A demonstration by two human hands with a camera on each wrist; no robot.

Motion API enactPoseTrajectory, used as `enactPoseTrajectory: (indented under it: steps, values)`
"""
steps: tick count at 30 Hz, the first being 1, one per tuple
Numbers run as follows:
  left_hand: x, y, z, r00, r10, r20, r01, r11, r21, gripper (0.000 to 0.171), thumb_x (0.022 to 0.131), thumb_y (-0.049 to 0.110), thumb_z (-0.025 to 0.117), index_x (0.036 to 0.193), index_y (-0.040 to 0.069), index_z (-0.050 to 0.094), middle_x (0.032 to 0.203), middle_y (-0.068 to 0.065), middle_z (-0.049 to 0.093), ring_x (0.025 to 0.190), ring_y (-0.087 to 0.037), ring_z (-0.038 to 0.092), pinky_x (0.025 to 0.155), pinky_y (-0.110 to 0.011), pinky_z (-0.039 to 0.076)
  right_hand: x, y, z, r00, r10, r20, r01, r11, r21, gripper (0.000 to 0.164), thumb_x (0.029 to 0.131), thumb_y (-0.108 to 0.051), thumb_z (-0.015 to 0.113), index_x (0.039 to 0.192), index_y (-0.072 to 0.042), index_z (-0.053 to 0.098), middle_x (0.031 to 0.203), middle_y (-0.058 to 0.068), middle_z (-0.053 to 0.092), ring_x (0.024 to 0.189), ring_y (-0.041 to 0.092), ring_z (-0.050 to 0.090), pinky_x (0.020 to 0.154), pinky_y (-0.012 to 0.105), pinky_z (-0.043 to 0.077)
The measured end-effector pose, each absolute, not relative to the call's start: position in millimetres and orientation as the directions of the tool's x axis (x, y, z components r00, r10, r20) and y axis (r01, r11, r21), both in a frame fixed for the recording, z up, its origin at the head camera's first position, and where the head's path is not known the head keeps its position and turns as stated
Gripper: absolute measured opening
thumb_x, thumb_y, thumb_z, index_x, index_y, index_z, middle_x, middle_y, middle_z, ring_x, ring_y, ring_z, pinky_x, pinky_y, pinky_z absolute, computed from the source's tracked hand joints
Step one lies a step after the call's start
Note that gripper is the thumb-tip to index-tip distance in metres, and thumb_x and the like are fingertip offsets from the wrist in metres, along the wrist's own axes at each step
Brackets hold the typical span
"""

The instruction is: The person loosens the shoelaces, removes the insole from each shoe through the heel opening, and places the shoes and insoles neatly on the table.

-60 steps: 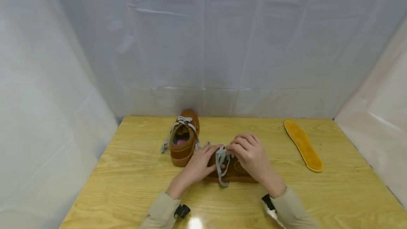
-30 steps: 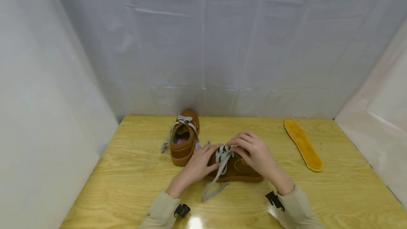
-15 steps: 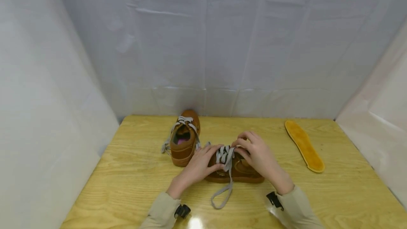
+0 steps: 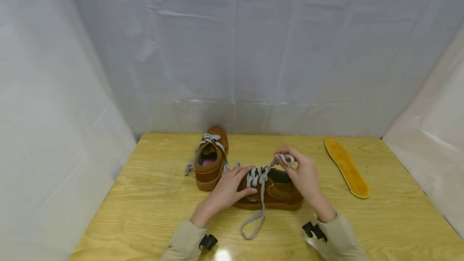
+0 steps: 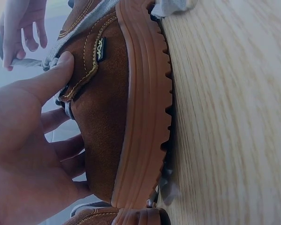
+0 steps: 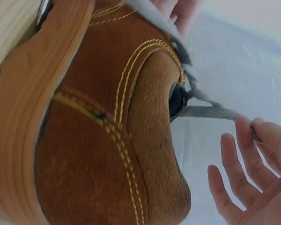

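Observation:
A brown suede shoe (image 4: 280,194) lies sideways on the wooden table, toe to the left and opening to the right. My left hand (image 4: 226,188) holds its front part; the left wrist view shows the thumb at the laces and the fingers around the toe of the shoe (image 5: 103,112). Between thumb and index finger, my right hand (image 4: 304,174) pinches a grey shoelace (image 6: 210,112), drawn out from the top eyelets above the opening. Its other fingers are spread. Another loose lace end (image 4: 250,228) trails in a loop onto the table in front. The toe is covered by my left hand in the head view.
A matching brown shoe (image 4: 210,176) with loose grey laces stands behind and left of my left hand, heel toward me. Toward the back right lies an orange insole (image 4: 348,168). White sheeting (image 4: 253,51) hangs behind the table (image 4: 159,212) and along both sides.
My right hand has moved from the lacing up and to the right, drawing one lace taut. The other lace end dropped onto the table in front. My left hand has stayed on the shoe.

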State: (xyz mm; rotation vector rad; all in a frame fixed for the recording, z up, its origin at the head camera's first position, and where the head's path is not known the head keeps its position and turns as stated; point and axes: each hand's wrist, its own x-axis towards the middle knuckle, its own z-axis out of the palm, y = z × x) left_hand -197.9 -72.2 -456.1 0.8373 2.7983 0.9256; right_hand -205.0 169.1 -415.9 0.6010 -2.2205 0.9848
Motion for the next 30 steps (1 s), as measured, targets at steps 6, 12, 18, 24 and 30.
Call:
enactPoseTrajectory:
  steps: [6, 12, 18, 24, 30]
  values:
    - [-197, -73, -456, -0.848, 0.522, 0.090, 0.470, 0.664, 0.582, 0.069, 0.098, 0.048, 0.062, 0.157, 0.019, 0.040, 0.155, -0.013, 0.044, 0.147, -0.044, 0.032, 0.119, -0.064, 0.021, -205, 171, -417, -0.783, -0.125, 0.609, -0.584, 0.485, -0.651, 0.021, 0.091, -0.001, 0.074, 0.110, -0.008, 0.075, 0.095, 0.008, 0.077, 0.077, 0.020, 0.073, 0.068, 0.018, 0.057]
    - [-197, -72, -457, -0.852, 0.516, 0.084, 0.460, 0.664, 0.590, 0.069, 0.099, 0.050, 0.061, 0.157, 0.021, 0.040, 0.156, -0.012, 0.043, 0.147, -0.044, 0.031, 0.119, -0.064, 0.021, -205, 173, -415, -0.903, -0.150, 0.403, -0.425, 0.454, -0.783, 0.046, 0.100, -0.009, 0.066, 0.144, -0.008, 0.053, 0.129, 0.015, 0.066, 0.103, 0.031, 0.069, 0.078, 0.028, 0.058]
    - [-197, -72, -457, -0.851, 0.516, 0.095, 0.466, 0.662, 0.587, 0.069, 0.098, 0.050, 0.061, 0.156, 0.021, 0.040, 0.156, -0.012, 0.044, 0.147, -0.043, 0.032, 0.119, -0.064, 0.021, -208, 178, -421, -0.910, -0.096, 0.405, -0.359, 0.672, -0.648, 0.040, 0.099, -0.012, 0.068, 0.138, -0.006, 0.059, 0.121, 0.016, 0.067, 0.090, 0.031, 0.069, 0.073, 0.045, 0.058]
    - [-196, -72, -457, -0.850, 0.519, 0.093, 0.469, 0.662, 0.584, 0.068, 0.099, 0.049, 0.061, 0.157, 0.021, 0.039, 0.156, -0.011, 0.043, 0.147, -0.043, 0.031, 0.120, -0.063, 0.020, -212, 184, -424, -0.873, -0.145, 0.465, -0.367, 0.824, -0.431, 0.052, 0.086, 0.013, 0.070, 0.134, -0.007, 0.063, 0.122, 0.023, 0.065, 0.102, 0.042, 0.063, 0.063, 0.044, 0.050]
    - [-196, -73, -457, -0.850, 0.519, 0.095, 0.469, 0.662, 0.584, 0.069, 0.099, 0.050, 0.061, 0.157, 0.021, 0.039, 0.156, -0.012, 0.043, 0.147, -0.043, 0.031, 0.120, -0.063, 0.021, -212, 190, -418, -0.865, -0.176, 0.470, -0.387, 0.830, -0.401, 0.060, 0.084, 0.028, 0.053, 0.133, -0.007, 0.064, 0.125, 0.024, 0.064, 0.108, 0.045, 0.061, 0.069, 0.046, 0.050]
